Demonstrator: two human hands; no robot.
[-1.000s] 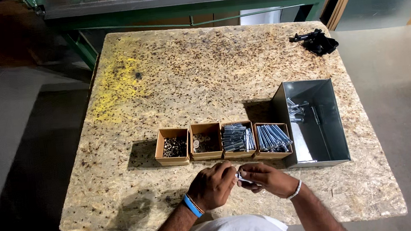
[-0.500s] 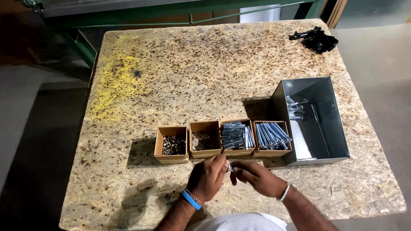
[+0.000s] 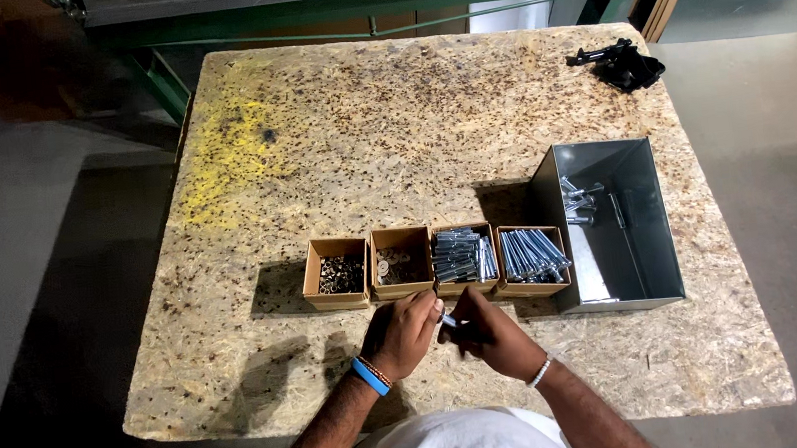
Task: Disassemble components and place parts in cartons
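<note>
Hands meet at the counter's (image 3: 268,383) near edge, just before the four cardboard boxes (image 3: 434,263): left hand (image 3: 407,332) and right hand (image 3: 487,334) pinch one small bolt (image 3: 449,321) between them, seemingly mid-assembly. Fitting it calls for fine fingertip turning.

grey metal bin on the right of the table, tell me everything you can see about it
The grey metal bin is a rectangular open-topped box of dull sheet metal with tall, smooth walls. It stands upright on the speckled table, at the right end of the row of four small cardboard boxes, close beside the last one. A few silver bolts lie loose at its far end; the rest of its floor is bare. Neither hand touches it.
</note>
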